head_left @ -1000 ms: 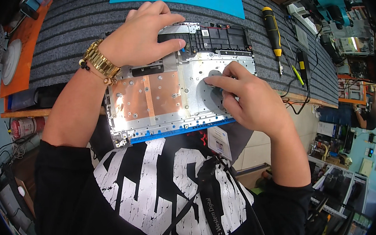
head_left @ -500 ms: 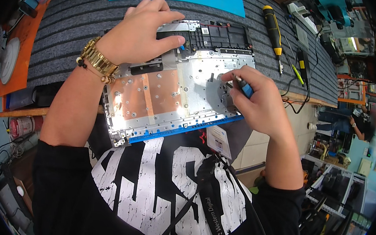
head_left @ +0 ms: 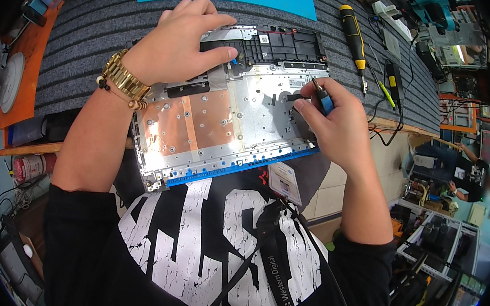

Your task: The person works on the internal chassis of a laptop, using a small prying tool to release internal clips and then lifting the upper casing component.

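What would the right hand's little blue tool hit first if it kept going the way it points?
Probably the silver metal panel just beyond its tip; the right hand aims the blue tool up-left at it, though depth is unclear.

Bright, even overhead light is filling the scene. Glare is forming on the silver metal laptop chassis (head_left: 225, 116), strongest near its lower middle, and the copper shielding (head_left: 189, 122) is reflecting a warm sheen. Soft, short shadows are falling beneath the left hand (head_left: 173, 45) and the right hand (head_left: 341, 123). The centre is rendering sharp; the grey ribbed mat (head_left: 92, 29) is showing clear texture. Fisheye distortion is bending the counter edge (head_left: 30, 149) toward the rim. Dark vignetting is closing the corners. The background at the far right is appearing soft and partly blurred.
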Motion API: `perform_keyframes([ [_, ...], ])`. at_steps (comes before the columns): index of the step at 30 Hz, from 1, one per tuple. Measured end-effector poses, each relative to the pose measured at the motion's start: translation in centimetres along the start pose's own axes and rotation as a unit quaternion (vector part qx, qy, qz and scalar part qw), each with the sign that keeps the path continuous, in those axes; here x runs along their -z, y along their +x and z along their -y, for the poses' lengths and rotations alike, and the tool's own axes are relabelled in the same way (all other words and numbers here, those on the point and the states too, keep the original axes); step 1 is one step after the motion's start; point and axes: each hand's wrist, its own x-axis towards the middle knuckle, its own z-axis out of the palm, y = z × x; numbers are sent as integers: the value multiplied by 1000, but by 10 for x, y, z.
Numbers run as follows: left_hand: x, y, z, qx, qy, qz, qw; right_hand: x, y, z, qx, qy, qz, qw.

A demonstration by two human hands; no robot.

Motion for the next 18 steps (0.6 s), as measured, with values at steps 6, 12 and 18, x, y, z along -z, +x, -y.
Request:
perform_keyframes([
  [6, 2, -1, 0, -1, 9, 8, 1000, 7, -20, -1, 79, 38, 68, 994],
  [12, 2, 0, -2, 1, 10, 8, 1000, 0, -35, 7, 201, -126, 85, 968],
  [18, 2, 0, -2, -3, 13, 7, 1000, -8, -34, 6, 209, -109, 60, 970],
])
